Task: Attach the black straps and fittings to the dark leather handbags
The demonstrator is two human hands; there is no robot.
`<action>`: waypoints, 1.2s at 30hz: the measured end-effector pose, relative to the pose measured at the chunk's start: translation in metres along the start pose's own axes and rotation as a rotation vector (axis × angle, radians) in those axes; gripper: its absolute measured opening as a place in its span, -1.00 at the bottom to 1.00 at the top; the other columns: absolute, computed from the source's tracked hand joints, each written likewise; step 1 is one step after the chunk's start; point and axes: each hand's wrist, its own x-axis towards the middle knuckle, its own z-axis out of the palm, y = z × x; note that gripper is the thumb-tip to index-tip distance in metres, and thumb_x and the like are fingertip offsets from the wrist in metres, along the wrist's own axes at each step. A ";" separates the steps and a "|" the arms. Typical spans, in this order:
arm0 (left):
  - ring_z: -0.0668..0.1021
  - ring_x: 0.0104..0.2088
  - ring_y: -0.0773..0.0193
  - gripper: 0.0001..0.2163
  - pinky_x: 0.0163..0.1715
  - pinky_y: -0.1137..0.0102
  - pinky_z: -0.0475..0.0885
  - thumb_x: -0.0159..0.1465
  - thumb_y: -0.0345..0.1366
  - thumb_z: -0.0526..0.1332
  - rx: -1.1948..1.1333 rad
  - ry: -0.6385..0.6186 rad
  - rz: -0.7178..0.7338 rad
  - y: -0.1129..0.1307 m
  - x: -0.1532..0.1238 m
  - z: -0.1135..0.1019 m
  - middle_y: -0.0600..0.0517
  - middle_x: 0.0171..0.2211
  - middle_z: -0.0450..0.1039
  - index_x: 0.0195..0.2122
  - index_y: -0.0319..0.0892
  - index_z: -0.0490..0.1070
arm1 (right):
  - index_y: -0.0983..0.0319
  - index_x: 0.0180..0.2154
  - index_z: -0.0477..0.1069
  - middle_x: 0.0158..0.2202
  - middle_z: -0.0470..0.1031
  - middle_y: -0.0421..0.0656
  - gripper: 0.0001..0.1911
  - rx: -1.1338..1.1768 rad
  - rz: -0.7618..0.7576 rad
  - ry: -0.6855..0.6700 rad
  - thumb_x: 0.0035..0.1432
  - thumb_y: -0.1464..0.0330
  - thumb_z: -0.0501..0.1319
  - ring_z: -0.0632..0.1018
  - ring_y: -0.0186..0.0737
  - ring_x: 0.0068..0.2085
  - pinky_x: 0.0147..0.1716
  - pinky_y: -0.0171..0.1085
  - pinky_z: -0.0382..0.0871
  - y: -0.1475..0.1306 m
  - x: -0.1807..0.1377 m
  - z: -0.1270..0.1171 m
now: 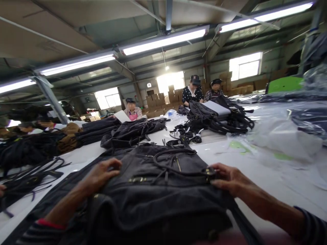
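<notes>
A dark grey bag [158,190] lies flat on the white table [255,170] right in front of me, with zips and a looped handle on top. My left hand [102,174] rests on the bag's left side, fingers curled down onto the fabric. My right hand [228,178] grips the bag's right edge by a metal ring where the handle ends. Both forearms reach in from the bottom of the view.
More dark bags [133,131] and loose straps [33,177] are piled to the left and at the far end [217,117]. Clear plastic sheeting [286,136] covers the right side. Several people [192,92] work at the far end; stacked cardboard boxes [158,102] stand behind.
</notes>
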 end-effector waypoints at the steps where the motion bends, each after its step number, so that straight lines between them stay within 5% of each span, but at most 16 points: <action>1: 0.65 -0.14 0.03 -0.74 -0.04 0.26 0.54 0.04 -0.14 0.25 0.074 -0.189 0.007 -0.018 -0.008 0.014 -0.01 -0.23 0.62 -0.27 -0.09 0.57 | 0.18 -0.02 0.40 -0.32 0.53 -0.24 -0.59 -0.039 0.021 -0.057 0.08 0.25 0.34 0.45 -0.39 -0.52 -0.60 -0.43 0.29 0.012 -0.004 0.003; 4: 0.63 -0.11 0.07 -0.61 -0.01 0.18 0.51 0.32 -0.20 -0.02 0.318 -0.263 0.008 -0.058 -0.034 0.044 -0.10 0.06 0.48 0.06 -0.10 0.46 | 0.21 -0.12 0.40 -0.48 0.36 -0.35 -0.69 -0.119 -0.013 -0.146 0.03 0.40 0.29 0.34 -0.44 -0.54 -0.62 -0.47 0.13 0.039 -0.013 0.012; 6: 0.60 -0.08 0.03 -0.56 -0.09 0.12 0.51 0.39 -0.32 -0.14 0.508 -0.284 0.028 -0.057 -0.040 0.047 -0.11 0.13 0.41 0.14 -0.06 0.41 | 0.23 -0.19 0.38 -0.51 0.31 -0.37 -0.73 -0.142 -0.045 -0.155 0.00 0.50 0.24 0.34 -0.44 -0.50 -0.58 -0.47 0.12 0.045 -0.014 0.014; 8: 0.52 0.04 -0.10 -0.58 -0.12 0.06 0.48 0.37 -0.41 -0.11 0.725 -0.311 0.101 -0.030 -0.032 0.042 -0.11 0.10 0.44 0.06 -0.06 0.47 | 0.22 -0.23 0.37 -0.53 0.29 -0.39 -0.73 -0.135 -0.035 -0.199 -0.03 0.55 0.22 0.31 -0.46 -0.52 -0.60 -0.47 0.08 0.042 -0.011 0.013; 11: 0.38 0.19 -0.16 -0.73 -0.02 0.02 0.40 0.35 -0.40 0.07 0.810 -0.255 0.302 0.041 -0.003 0.046 -0.10 0.12 0.45 -0.04 -0.09 0.51 | 0.21 -0.21 0.37 -0.56 0.31 -0.41 -0.70 -0.092 0.039 -0.268 -0.05 0.53 0.25 0.30 -0.49 -0.59 -0.65 -0.48 0.06 0.039 -0.002 0.004; 16: 0.34 0.24 0.00 -0.68 0.11 0.09 0.33 0.39 -0.25 0.19 0.460 -0.262 0.561 0.152 0.045 0.126 -0.11 0.21 0.38 0.16 -0.09 0.35 | 0.20 -0.10 0.38 -0.57 0.39 -0.40 -0.60 0.023 0.119 -0.365 -0.04 0.41 0.35 0.37 -0.42 -0.66 -0.71 -0.47 0.19 0.042 0.007 -0.006; 19: 0.38 0.21 -0.04 -0.60 0.10 0.06 0.35 0.38 -0.18 0.22 0.420 -0.302 0.570 0.177 0.066 0.184 -0.15 0.18 0.40 0.21 -0.12 0.30 | 0.23 -0.10 0.41 -0.55 0.41 -0.36 -0.62 0.025 0.105 -0.369 -0.03 0.40 0.32 0.38 -0.43 -0.64 -0.69 -0.49 0.22 0.039 0.002 -0.006; 22: 0.45 0.12 -0.03 -0.75 0.00 0.15 0.41 0.38 -0.18 0.20 0.403 -0.316 0.563 0.178 0.080 0.213 -0.13 0.04 0.48 0.03 -0.14 0.42 | 0.23 -0.10 0.43 -0.51 0.43 -0.34 -0.61 0.016 0.113 -0.379 -0.05 0.43 0.30 0.39 -0.46 -0.60 -0.66 -0.51 0.21 0.034 0.002 -0.010; 25: 0.48 0.06 0.07 -0.88 -0.07 0.30 0.40 0.41 -0.27 0.16 0.368 -0.311 0.605 0.169 0.085 0.204 -0.06 -0.05 0.49 -0.11 -0.11 0.45 | 0.24 -0.08 0.43 -0.47 0.45 -0.31 -0.61 -0.042 0.121 -0.350 -0.02 0.40 0.30 0.41 -0.45 -0.61 -0.70 -0.50 0.18 0.028 0.020 -0.023; 30: 0.53 -0.16 0.18 -0.86 -0.16 0.36 0.34 0.43 -0.24 0.11 0.266 -0.278 0.570 0.140 0.083 0.152 -0.01 -0.19 0.50 -0.20 -0.14 0.41 | 0.30 -0.03 0.35 -0.38 0.54 -0.16 -0.60 -0.148 -0.014 -0.019 0.11 0.30 0.29 0.56 -0.29 -0.50 -0.74 -0.47 0.18 0.021 0.093 -0.040; 36: 0.52 -0.21 0.18 -0.78 -0.18 0.37 0.31 0.39 -0.13 0.09 0.107 -0.441 0.350 0.098 0.073 0.132 0.05 -0.27 0.51 -0.22 -0.11 0.47 | 0.27 -0.28 0.43 -0.51 0.49 -0.19 -0.78 0.135 0.082 0.099 0.16 0.23 0.26 0.46 -0.33 -0.60 -0.66 -0.41 0.19 0.031 0.174 -0.001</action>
